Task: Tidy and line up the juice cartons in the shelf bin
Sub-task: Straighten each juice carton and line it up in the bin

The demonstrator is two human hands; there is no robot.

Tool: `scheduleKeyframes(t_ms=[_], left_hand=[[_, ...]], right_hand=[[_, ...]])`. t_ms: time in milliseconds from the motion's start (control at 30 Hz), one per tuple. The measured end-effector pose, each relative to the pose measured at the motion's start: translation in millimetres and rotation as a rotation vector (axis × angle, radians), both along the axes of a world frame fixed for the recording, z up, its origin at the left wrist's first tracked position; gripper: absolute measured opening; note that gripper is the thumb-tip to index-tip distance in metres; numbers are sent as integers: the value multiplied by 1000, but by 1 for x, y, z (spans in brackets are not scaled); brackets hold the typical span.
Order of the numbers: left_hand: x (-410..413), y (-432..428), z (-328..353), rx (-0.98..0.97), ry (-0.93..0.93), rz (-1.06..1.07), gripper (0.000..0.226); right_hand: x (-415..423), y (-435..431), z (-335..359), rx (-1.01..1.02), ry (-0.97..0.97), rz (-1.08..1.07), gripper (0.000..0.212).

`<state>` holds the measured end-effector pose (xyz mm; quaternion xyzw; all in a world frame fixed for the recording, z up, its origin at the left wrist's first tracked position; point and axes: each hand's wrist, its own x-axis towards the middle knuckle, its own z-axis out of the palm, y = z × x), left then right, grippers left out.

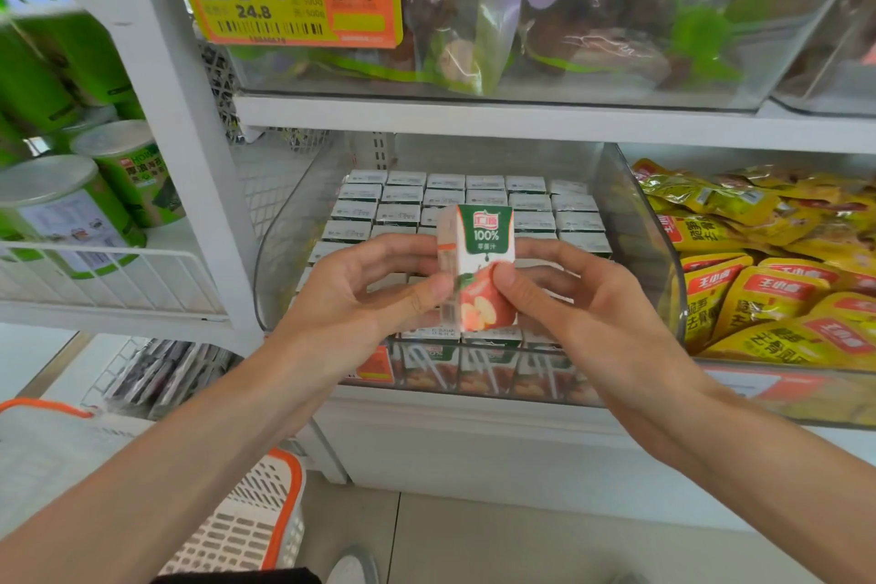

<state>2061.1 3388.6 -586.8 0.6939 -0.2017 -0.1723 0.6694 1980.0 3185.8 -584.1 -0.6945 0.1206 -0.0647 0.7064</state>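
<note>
Both the left hand (pixel 379 285) and right hand (pixel 569 299) pinch one upright apple juice carton (pixel 481 266). It is held above the clear bin (pixel 630 223) of rowed cartons (pixel 445 199), apparently not touching them.

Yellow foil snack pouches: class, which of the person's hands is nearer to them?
Right. The right hand grips the white-and-green juice carton on the side facing the yellow foil snack pouches; the left hand grips its other side, farther away.

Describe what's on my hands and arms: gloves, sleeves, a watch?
Nothing worn shows. The left hand and right hand are ungloved, no rings visible; both forearms are bare to the frame edge: no sleeves, watch or bands.
</note>
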Motion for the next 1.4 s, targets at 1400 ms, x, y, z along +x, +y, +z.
scheduleKeyframes(t_ms=[1400], left_hand=[[-1, -1, 1, 132, -306, 38, 66]], right_hand=[[10, -6, -10, -408, -264, 185, 61]])
